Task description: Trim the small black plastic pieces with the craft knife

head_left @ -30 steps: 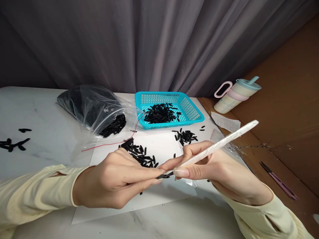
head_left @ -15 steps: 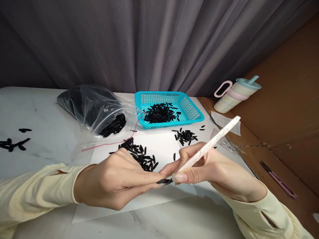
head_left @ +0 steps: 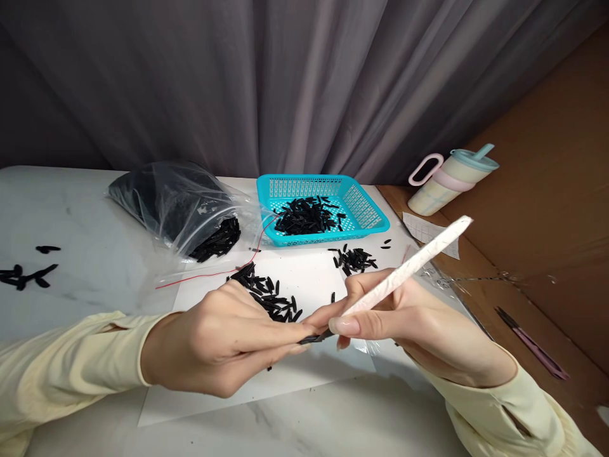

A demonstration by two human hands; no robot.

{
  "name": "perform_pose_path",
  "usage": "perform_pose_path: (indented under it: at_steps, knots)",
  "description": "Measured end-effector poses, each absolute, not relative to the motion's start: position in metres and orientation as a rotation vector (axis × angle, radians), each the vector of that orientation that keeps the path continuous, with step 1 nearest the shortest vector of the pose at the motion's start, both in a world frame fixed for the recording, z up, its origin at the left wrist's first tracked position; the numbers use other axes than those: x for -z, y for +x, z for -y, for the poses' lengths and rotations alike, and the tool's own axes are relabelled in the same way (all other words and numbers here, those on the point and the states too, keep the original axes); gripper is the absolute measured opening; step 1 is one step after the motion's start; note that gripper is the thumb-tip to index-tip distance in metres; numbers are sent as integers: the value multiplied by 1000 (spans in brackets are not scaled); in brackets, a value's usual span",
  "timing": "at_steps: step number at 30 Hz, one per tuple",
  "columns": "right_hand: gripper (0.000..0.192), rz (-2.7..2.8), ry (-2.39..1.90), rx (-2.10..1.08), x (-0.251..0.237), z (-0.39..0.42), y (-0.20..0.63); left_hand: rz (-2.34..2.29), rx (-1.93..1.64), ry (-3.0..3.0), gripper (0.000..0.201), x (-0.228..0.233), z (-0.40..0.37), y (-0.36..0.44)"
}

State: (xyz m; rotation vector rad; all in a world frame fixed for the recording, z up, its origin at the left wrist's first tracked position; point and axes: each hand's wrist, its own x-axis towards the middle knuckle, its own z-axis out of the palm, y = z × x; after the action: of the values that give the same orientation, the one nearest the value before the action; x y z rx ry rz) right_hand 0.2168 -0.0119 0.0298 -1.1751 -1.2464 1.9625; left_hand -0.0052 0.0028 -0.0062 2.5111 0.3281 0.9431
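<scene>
My left hand (head_left: 223, 339) comes in from the left, its thumb and fingers pinched on a thin black sliver (head_left: 311, 340). In my right hand (head_left: 380, 320) is a slim tool like a pair of tweezers (head_left: 409, 266), white and patterned, its upper end pointing up to the right. The tool's dark tip is at the black sliver, partly hidden by my right thumb. The fingertips of both hands meet over a white paper sheet (head_left: 190, 400). Behind my left hand lies a loose pile of similar black slivers (head_left: 271, 295), partly covered by it.
A turquoise basket (head_left: 375, 206) contains black slivers. Left of it lies a clear plastic bag (head_left: 166, 203) of dark pieces, with a red thread (head_left: 200, 279) nearby. A smaller sliver pile (head_left: 356, 259), a tumbler (head_left: 447, 181) and pink tweezers (head_left: 533, 346) are on the right.
My right hand and the white tool have shifted slightly right, and the tool's upper end sits higher. A small black bit now shows on the paper below my left hand.
</scene>
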Motion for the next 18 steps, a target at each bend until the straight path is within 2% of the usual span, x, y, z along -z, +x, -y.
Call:
perform_pose_path:
  at_steps: [12, 15, 18]
  knots:
    - [26, 1333, -1245, -1875, -31, 13, 215, -352, -946, 2488, 25, 8, -3, -5]
    - [27, 1397, -1300, -1734, -39, 20, 223, -382, -971, 2445, 20, 15, -6, 0]
    - [21, 1427, -1494, -1429, -46, 41, 244, -442, -937, 2488, 18, 25, -13, 16]
